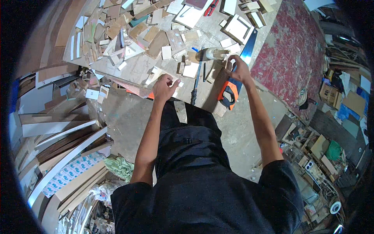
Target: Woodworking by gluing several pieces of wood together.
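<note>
My left hand (164, 88) is at the near edge of the workbench, fingers curled over a pale wooden piece (155, 74) that runs beneath them. A small white end shows by the thumb. My right hand (239, 71) is bent inward with closed fingers, just right of a clear jar (213, 54); what its fingertips hold is hidden. Below that hand lies a handsaw (230, 93) with an orange and black handle, its blade pointing away. Between my hands are a long thin dark tool (197, 76), a black marker (204, 71) and small wooden blocks (191, 70).
Wood offcuts (117, 43) cover the bench's far left. White framed pieces (238, 29) and a red tool (210, 7) lie at the back. Boards (66, 136) are stacked on the floor at left. A worn red surface (288, 54) and cluttered scraps (319, 163) are at right.
</note>
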Available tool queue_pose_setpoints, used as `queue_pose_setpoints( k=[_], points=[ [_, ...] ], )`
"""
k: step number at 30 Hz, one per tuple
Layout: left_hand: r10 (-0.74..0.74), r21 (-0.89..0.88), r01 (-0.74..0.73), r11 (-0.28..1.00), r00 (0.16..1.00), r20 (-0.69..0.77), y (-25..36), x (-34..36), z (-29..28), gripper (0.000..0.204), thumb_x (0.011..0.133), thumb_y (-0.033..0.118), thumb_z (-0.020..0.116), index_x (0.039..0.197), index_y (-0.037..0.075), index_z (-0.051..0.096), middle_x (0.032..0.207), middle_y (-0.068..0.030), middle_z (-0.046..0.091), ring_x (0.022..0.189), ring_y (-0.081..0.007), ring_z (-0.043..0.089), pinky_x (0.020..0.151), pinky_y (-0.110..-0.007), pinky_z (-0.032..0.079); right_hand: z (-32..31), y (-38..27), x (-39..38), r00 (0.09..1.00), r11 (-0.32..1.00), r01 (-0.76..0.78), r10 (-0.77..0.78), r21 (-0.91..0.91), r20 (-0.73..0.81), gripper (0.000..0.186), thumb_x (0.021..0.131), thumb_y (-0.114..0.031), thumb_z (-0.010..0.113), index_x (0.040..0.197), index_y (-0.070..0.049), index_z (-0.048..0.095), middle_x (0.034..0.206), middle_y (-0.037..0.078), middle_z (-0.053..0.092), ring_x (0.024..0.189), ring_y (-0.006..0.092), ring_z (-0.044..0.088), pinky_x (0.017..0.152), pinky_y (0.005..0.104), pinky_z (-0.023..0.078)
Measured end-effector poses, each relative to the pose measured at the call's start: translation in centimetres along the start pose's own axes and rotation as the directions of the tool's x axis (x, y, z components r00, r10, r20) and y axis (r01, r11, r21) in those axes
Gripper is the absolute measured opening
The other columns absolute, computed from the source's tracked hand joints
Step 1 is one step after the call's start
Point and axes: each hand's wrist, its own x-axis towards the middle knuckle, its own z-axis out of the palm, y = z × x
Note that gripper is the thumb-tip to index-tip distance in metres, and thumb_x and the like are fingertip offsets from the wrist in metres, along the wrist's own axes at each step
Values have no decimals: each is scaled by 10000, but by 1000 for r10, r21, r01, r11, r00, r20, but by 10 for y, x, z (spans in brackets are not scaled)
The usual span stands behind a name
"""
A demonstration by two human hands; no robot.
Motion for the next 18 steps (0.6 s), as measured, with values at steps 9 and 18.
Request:
queue_pose_setpoints(
  k=[9,18],
  points=[
    [-40,-19,41,999,998,45,-2,3,0,456,798,535,698,881,92,621,809,-54,667,766,-222,657,690,-373,499,10,-107,-74,970,-47,-242,7,969,243,511,927,-409,526,1283,-44,492,1147,178,603,973,242,616,727,317,535],
    [-37,-42,35,999,998,-56,-18,3,5,397,874,509,606,904,115,642,797,-111,681,796,-347,661,692,-440,507,29,-138,-46,962,305,-265,23,915,271,203,977,-201,570,968,-4,620,742,72,645,564,143,600,542,292,527]
  ],
)
